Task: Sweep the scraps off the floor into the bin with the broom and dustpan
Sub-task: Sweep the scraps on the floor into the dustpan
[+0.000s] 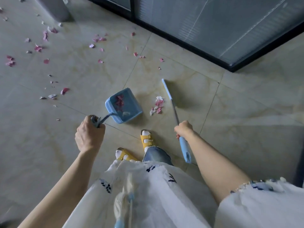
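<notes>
Mid-sweep: the left hand [89, 134] clenches the handle of the blue dustpan [130, 102], which already holds some scraps. The right hand [183, 129] grasps the broom [167, 91] shaft. A small heap of pink scraps [157, 105] lies between broom head and pan, needing one short push leftward. More litter the open tile [82, 71] beyond, toward what may be the grey bin [54, 7]; a black door frame [181, 44] hems the right.
</notes>
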